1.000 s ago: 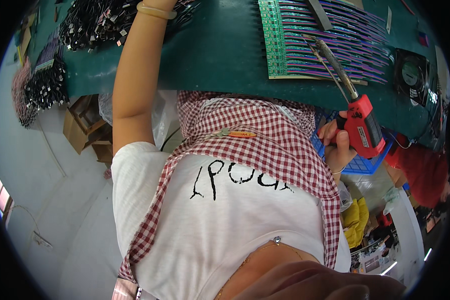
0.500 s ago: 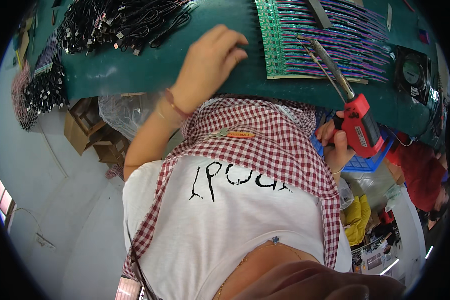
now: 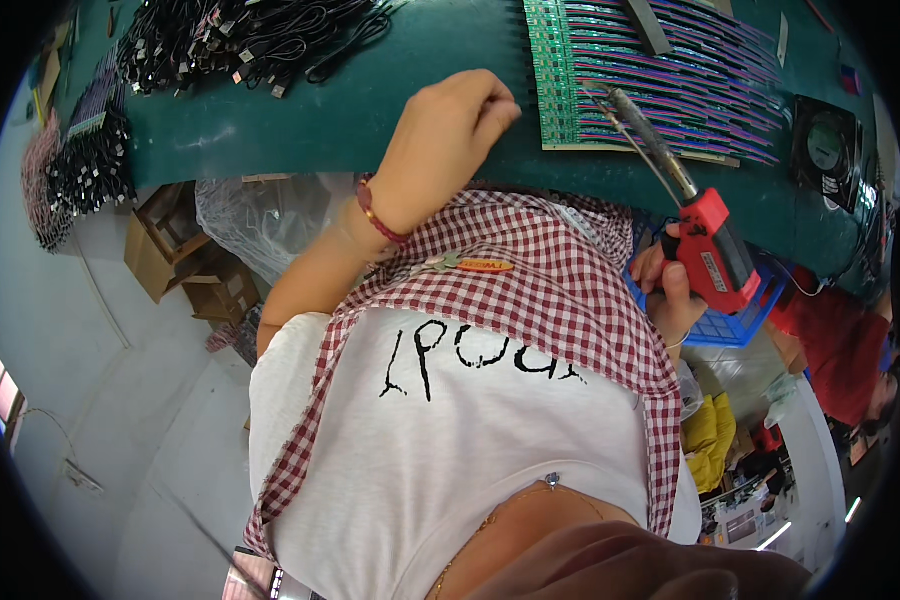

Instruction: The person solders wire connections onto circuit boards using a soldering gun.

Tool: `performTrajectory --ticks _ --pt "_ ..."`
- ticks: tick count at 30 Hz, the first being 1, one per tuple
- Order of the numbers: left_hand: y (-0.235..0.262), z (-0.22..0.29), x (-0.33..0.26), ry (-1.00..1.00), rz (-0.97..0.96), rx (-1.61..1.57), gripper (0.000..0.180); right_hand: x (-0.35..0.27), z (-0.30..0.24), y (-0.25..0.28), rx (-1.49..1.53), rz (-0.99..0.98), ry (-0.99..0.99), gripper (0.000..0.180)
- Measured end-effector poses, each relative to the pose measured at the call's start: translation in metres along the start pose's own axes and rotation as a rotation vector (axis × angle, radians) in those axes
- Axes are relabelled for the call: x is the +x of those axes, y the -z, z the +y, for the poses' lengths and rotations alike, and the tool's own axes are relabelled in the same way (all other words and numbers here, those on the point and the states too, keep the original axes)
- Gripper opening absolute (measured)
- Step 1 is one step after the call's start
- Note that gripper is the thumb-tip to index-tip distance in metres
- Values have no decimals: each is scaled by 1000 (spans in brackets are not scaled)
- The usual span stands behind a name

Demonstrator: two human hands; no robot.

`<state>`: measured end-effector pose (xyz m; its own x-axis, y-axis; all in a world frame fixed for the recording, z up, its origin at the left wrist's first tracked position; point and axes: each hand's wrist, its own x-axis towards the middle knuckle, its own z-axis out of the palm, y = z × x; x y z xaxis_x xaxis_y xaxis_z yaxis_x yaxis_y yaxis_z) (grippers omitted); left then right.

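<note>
My right hand [image 3: 673, 292] grips a red soldering gun [image 3: 718, 255] by its handle, at the table's near edge. Its long metal barrel points up and left, and the tip lies over a column of green circuit boards [image 3: 558, 85]. Rows of purple, pink and black wires [image 3: 685, 105] run rightward from these boards. To the left of the boards, my left hand [image 3: 450, 130] hovers above the green table [image 3: 270, 135]. Its fingers are curled, with thumb and forefinger close together; whatever they may hold is too small or hidden to tell.
A heap of black cables [image 3: 240, 40] lies at the far left, and another bundle [image 3: 95, 165] hangs over the left edge. A grey bar [image 3: 648, 25] rests across the wires. Right of them stands a black fan-like device [image 3: 826, 150]. A blue crate [image 3: 730, 328] is below the table; a person in red [image 3: 835, 350] is at right.
My left hand has shifted a little right and nearer, its thumb and forefinger drawing closer together. The soldering gun's tip has dropped slightly toward the near end of the boards.
</note>
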<state>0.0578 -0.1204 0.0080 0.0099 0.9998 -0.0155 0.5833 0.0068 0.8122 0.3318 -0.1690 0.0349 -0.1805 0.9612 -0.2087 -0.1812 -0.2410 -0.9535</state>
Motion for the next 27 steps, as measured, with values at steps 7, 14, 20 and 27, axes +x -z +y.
performTrajectory --ticks 7,14,20,27 --pt "6 -2 22 306 -313 -424 19 -14 9 1 -175 120 -96 42" --pt "7 -8 34 302 -460 -458 17 -15 14 11 -124 71 -90 38" --pt "5 -9 38 373 -497 -559 13 -23 23 25 -170 73 -119 34" --pt "5 -8 36 414 -459 -551 13 -31 35 44 -313 41 -135 29"
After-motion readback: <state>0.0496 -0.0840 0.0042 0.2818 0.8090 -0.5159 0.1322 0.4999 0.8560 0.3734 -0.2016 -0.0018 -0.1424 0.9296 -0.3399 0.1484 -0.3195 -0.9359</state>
